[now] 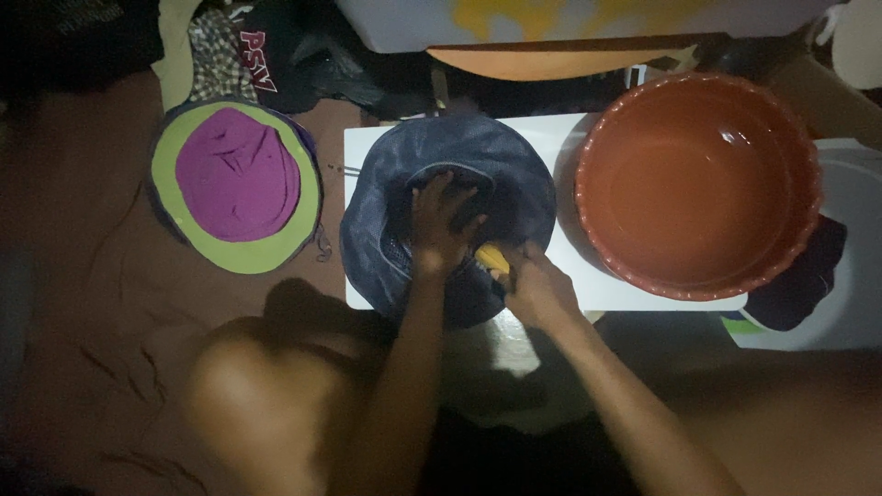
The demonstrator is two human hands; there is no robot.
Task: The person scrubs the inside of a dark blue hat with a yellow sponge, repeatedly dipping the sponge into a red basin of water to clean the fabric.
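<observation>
A dark blue brimmed hat (496, 156) lies upside down on a white board (560, 138). My left hand (441, 220) presses inside the hat's crown with fingers spread. My right hand (537, 285) grips a small yellow object (493, 257), perhaps a brush or soap, against the hat's near brim.
A large orange-red basin (698, 184) with water stands on the right. A second hat, purple with a green brim (237, 184), lies on the brown floor at the left. Clothes are piled at the back left. A white tub (854, 239) holding dark cloth sits at the far right.
</observation>
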